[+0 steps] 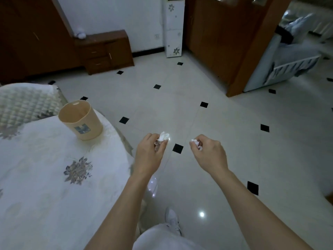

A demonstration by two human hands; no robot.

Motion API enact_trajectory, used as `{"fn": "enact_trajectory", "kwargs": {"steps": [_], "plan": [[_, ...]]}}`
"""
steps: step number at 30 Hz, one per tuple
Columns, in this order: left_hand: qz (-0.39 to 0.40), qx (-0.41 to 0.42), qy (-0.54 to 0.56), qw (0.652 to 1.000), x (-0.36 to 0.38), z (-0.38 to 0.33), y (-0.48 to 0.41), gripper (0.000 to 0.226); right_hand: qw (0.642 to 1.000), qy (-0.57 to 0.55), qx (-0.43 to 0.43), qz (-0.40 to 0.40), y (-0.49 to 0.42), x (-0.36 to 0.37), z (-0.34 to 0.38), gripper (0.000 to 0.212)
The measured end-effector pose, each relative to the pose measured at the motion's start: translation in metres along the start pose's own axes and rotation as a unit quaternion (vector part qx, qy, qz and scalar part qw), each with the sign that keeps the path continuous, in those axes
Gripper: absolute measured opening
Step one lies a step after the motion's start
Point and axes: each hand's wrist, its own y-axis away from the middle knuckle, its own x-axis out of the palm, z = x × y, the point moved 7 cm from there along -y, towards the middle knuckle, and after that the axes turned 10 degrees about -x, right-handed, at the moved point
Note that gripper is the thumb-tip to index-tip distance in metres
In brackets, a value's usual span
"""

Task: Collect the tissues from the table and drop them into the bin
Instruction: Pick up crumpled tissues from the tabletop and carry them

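My left hand is closed around a crumpled white tissue that sticks out above the fingers. My right hand grips a smaller crumpled tissue at its fingertips. Both hands hover over the tiled floor, to the right of the round table with its white flowered cloth. A beige plastic bin stands upright on the table's far edge, open at the top, to the left of and beyond my left hand. No tissue shows on the visible part of the table.
A quilted chair back sits behind the table at the left. Brown cabinets and a white floor-standing unit line the far wall. A wooden door frame stands at the right. My leg and white shoe are below.
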Motion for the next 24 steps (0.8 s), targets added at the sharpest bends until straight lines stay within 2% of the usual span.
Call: {"fn": "enact_trajectory", "kwargs": {"steps": [5, 14, 24], "plan": [[-0.021, 0.003, -0.011, 1.0, -0.001, 0.002, -0.086, 0.02, 1.0, -0.004, -0.014, 0.007, -0.094, 0.017, 0.011, 0.023], [-0.067, -0.025, -0.015, 0.997, 0.002, 0.023, -0.188, 0.017, 0.998, 0.002, -0.035, 0.053, -0.2, 0.057, 0.018, 0.022], [-0.11, -0.086, -0.049, 0.989, 0.014, 0.052, -0.314, 0.018, 0.991, -0.031, -0.098, 0.091, -0.357, 0.115, 0.023, 0.022]]}}
